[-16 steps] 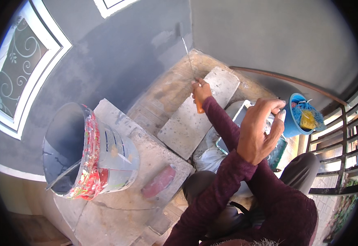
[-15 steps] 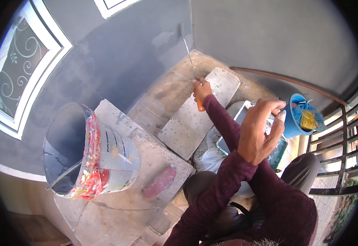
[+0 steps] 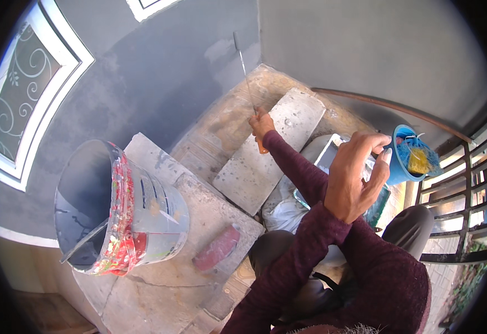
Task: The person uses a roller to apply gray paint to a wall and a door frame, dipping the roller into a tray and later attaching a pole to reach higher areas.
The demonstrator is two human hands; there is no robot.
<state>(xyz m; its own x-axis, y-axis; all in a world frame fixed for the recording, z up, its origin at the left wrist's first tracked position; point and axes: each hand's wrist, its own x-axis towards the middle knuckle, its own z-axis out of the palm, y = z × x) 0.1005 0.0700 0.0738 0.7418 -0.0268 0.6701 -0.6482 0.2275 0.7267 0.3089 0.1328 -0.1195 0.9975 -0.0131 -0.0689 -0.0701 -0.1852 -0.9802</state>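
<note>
A paint roller (image 3: 235, 41) with a slim grey sleeve, a long thin metal rod and an orange handle (image 3: 262, 147) reaches to the grey wall near the corner. My right hand (image 3: 261, 123) is wrapped round the handle, above a speckled pale slab (image 3: 269, 153). My left arm crosses over the right one. My left hand (image 3: 348, 178) hangs in the air with loosely bent fingers, a gap between thumb and forefinger, and nothing seen in it. Beneath it, partly hidden by my arms, lies a paint tray (image 3: 378, 209).
At the left a large paint-smeared bucket (image 3: 160, 217) holds a stick. A reddish oblong thing (image 3: 217, 247) lies beside it. To the right stand a blue bucket (image 3: 398, 167) with yellow and blue contents, and a dark metal railing (image 3: 466, 195). A white-framed window (image 3: 68, 61) is at upper left.
My right hand and the roller have shifted a little to the left, the sleeve moving left along the wall from the corner. The left hand keeps nearly the same place and shape.
</note>
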